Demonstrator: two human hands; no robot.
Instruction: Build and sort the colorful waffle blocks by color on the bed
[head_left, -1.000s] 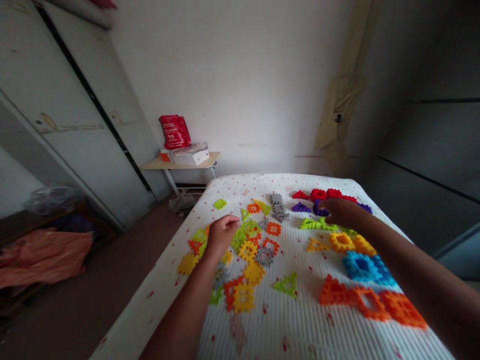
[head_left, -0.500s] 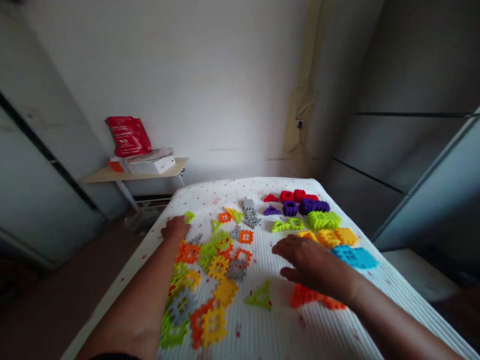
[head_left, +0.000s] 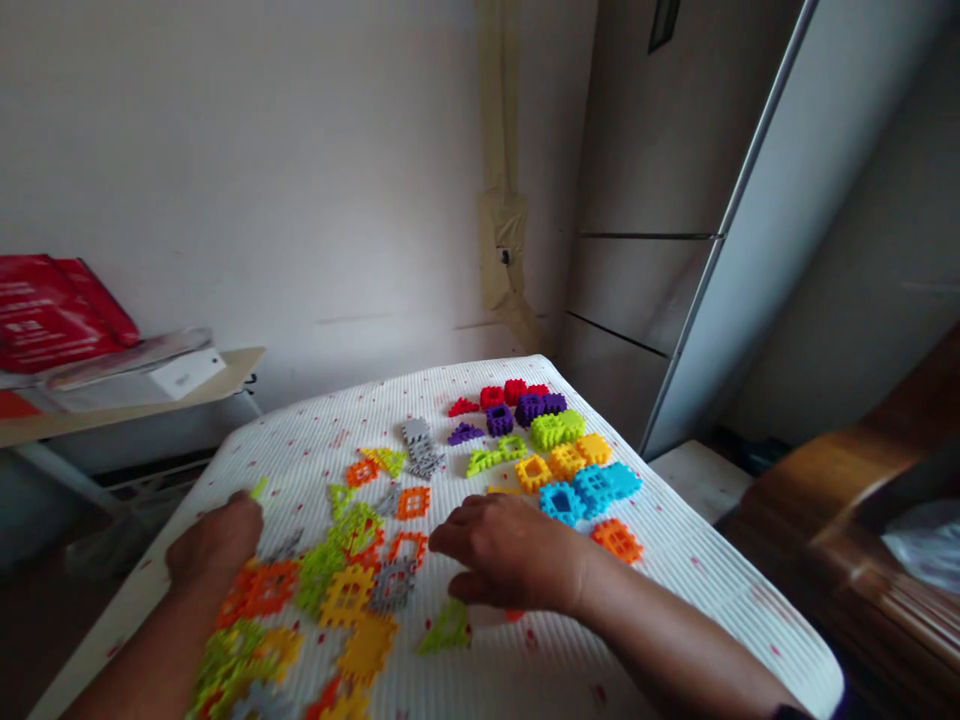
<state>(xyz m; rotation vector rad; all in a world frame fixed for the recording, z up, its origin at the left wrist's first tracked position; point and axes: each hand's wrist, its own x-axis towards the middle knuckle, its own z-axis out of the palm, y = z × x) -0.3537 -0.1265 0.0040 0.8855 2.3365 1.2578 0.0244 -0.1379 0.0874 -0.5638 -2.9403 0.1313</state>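
Note:
My left hand (head_left: 216, 540) rests palm down at the left side of a loose heap of plastic waffle-block toy pieces (head_left: 345, 590), close to an orange piece (head_left: 262, 588). My right hand (head_left: 510, 555) hovers low over the white ribbed mattress (head_left: 675, 600), holding nothing visible. A grey waffle block (head_left: 392, 585) lies just left of its fingers, and a lime triangular piece (head_left: 448, 628) lies below them. Sorted colour groups run along the far right: red (head_left: 493, 397), purple (head_left: 500, 420), lime (head_left: 557, 430), yellow (head_left: 566, 461), blue (head_left: 589, 490) and orange (head_left: 616, 540).
A red bag (head_left: 60, 315) and a white box (head_left: 187, 373) sit on a small side table (head_left: 240, 365) at the left. A tall grey cabinet (head_left: 660, 250) stands beyond the mattress, with brown wooden furniture (head_left: 847, 500) at the lower right.
The view has swung right. My right hand has moved left, from over the orange pieces to the loose heap. My left hand has shifted towards the mattress's left edge.

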